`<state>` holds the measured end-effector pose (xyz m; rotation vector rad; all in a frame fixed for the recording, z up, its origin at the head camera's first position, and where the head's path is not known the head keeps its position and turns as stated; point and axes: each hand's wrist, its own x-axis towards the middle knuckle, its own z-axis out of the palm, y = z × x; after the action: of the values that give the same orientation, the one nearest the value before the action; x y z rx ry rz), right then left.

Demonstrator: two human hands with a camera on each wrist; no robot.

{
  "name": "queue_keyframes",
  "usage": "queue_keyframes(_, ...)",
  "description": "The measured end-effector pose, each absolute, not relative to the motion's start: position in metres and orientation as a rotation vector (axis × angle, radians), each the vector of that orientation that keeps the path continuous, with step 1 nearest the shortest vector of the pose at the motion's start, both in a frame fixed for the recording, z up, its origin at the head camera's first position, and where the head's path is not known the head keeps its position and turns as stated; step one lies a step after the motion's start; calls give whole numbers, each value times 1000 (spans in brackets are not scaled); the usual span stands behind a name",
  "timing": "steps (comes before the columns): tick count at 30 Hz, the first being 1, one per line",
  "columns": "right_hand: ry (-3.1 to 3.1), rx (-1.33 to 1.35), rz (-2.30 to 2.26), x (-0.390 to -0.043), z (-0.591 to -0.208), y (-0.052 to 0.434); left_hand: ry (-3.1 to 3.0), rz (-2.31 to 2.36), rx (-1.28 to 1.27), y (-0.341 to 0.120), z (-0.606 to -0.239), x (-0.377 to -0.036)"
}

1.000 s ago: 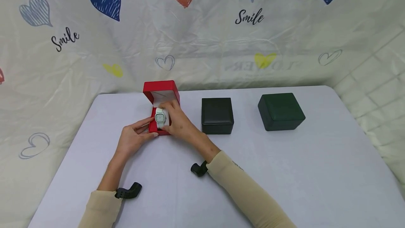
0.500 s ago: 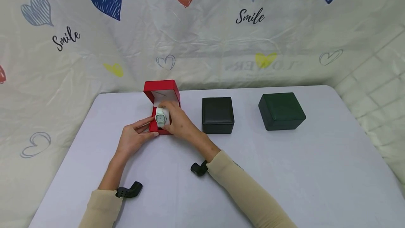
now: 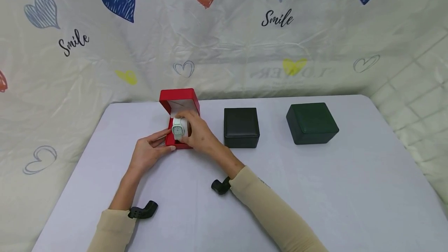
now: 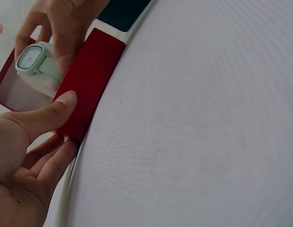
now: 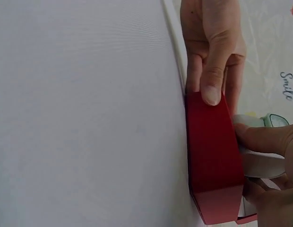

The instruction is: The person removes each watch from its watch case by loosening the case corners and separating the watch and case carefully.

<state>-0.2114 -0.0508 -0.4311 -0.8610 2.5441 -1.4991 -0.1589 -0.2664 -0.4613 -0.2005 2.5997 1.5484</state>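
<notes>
A red watch box (image 3: 179,94) stands with its lid raised at the back left of the table. My left hand (image 3: 148,151) grips its left front corner, the thumb on the front wall and fingers along the side. Inside the opening is a pale green wristwatch (image 3: 177,130) wrapped round a white cushion (image 4: 38,86). My right hand (image 3: 201,134) pinches the watch and cushion between thumb at the front and fingers at the back. In the left wrist view, the watch face shows above the box's front wall (image 4: 92,78). The right hand covers the box's right side.
To the right on the white-covered table (image 3: 196,205) sit a black box (image 3: 241,125) and, further right, a dark green box (image 3: 311,121), both closed. Behind the table hangs a white sheet (image 3: 227,38) printed with hearts and words.
The watch and its cushion have risen slightly in the right hand. The left hand stays on the red box, and the closed boxes stay in place.
</notes>
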Motion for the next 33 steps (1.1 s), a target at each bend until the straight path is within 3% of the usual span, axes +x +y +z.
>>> queue_keyframes(19, 2393, -771, -1739, -213, -434, -44, 2605, 1501, -233, -264, -455, -157)
queue_keyframes(33, 2289, -700, -1815, -209, -433, -39, 2623, 1379, 29, -265, -439, -153)
